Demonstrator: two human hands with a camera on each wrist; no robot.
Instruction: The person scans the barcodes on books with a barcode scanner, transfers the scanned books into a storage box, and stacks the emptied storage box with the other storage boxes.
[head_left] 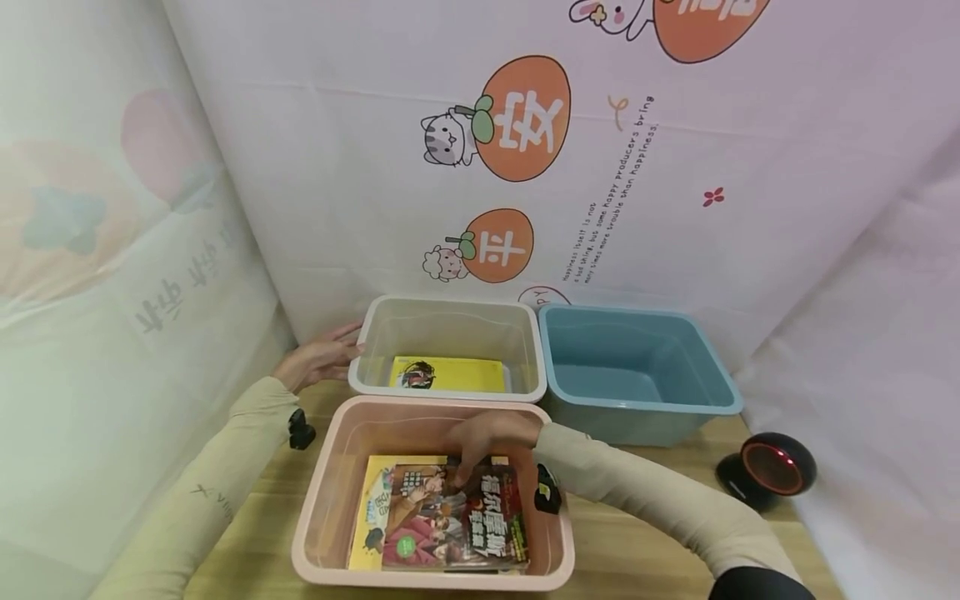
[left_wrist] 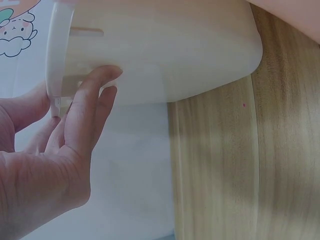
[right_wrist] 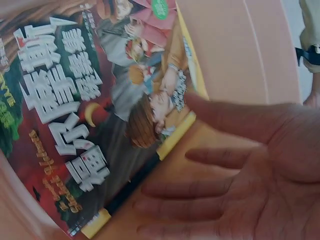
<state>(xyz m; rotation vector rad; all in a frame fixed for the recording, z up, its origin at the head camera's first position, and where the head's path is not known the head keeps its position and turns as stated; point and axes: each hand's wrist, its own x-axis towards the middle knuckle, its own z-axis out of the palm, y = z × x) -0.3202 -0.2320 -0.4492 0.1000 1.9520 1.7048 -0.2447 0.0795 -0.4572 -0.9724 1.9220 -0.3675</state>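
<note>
My left hand (head_left: 318, 358) is at the left side of a whitish plastic bin (head_left: 457, 325). In the left wrist view its thumb meets the rim while bent fingers (left_wrist: 85, 107) press the outer wall below, pinching the edge. Down inside the pink bin (head_left: 303, 521) is my right hand (head_left: 487, 437), above the far edge of a stack of books. On top lies an illustrated book (head_left: 450, 529) with large white Chinese characters, over a yellow book (head_left: 362, 521). The right wrist view shows the fingers (right_wrist: 190, 187) straight and spread beside the books, the thumb near the cover's edge.
A yellow book (head_left: 468, 375) lies in the whitish bin. To its right stands a blue bin (head_left: 641, 312) with nothing seen inside. A round black device (head_left: 776, 467) with a red glow sits at the right. Printed cloth (head_left: 360, 183) hangs behind the wooden table (head_left: 622, 533).
</note>
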